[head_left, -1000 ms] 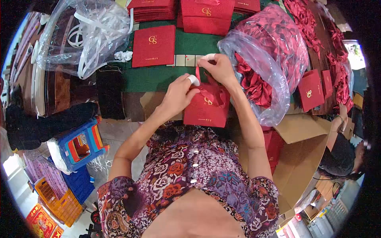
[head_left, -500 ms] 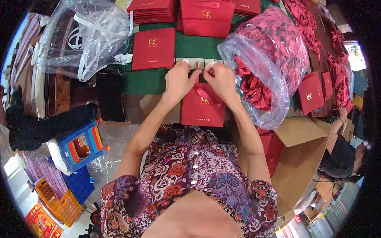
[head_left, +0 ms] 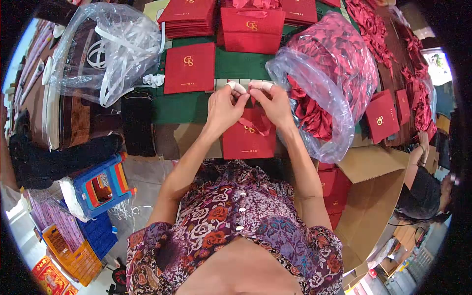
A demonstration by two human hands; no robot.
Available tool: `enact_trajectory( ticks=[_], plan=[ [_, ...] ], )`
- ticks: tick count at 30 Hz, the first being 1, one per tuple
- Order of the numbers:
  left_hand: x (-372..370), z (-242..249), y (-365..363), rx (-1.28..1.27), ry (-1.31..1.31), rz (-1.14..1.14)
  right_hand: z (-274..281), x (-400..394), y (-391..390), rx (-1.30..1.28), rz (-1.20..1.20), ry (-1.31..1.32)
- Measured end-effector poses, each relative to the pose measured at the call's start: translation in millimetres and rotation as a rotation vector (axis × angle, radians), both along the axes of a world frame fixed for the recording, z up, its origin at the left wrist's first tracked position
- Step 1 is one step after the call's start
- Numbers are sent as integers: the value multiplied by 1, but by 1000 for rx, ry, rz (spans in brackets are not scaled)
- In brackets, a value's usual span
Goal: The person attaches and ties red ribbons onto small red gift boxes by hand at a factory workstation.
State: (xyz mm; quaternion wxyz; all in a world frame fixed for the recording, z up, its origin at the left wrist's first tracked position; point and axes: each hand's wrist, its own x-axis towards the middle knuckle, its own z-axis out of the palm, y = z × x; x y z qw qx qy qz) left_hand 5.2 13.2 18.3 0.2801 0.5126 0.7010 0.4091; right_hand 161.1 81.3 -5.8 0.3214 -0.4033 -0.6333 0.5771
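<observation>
A red paper bag (head_left: 249, 145) with a gold logo lies at the table's near edge, right in front of my body. Just beyond its top, my left hand (head_left: 227, 105) and my right hand (head_left: 271, 102) meet almost fingertip to fingertip. Both hands pinch a red ribbon (head_left: 252, 100), of which only short bits show between the fingers. White wrapping covers fingertips on each hand. A loose piece of red ribbon also lies across the bag's upper front, over part of the logo.
A flat red bag (head_left: 190, 68) lies left of my hands. Behind stand a stack of red bags (head_left: 187, 24) and an upright bag (head_left: 252, 30). Plastic bags hold red ribbons (head_left: 339, 54) and white straps (head_left: 123, 44). An open carton (head_left: 378, 196) is at right, near another person's arm (head_left: 422, 147).
My hands have come slightly nearer to me, with fingers curled more tightly around the ribbon. The whole view has shifted a little. The paper bag stays in front of me.
</observation>
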Motion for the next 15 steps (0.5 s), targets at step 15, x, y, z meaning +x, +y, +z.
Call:
enact_trajectory(
  ticks=[15],
  plan=[
    [-12,-7,0,257,147,-157,20,0,1,-80,20,-2]
  ],
)
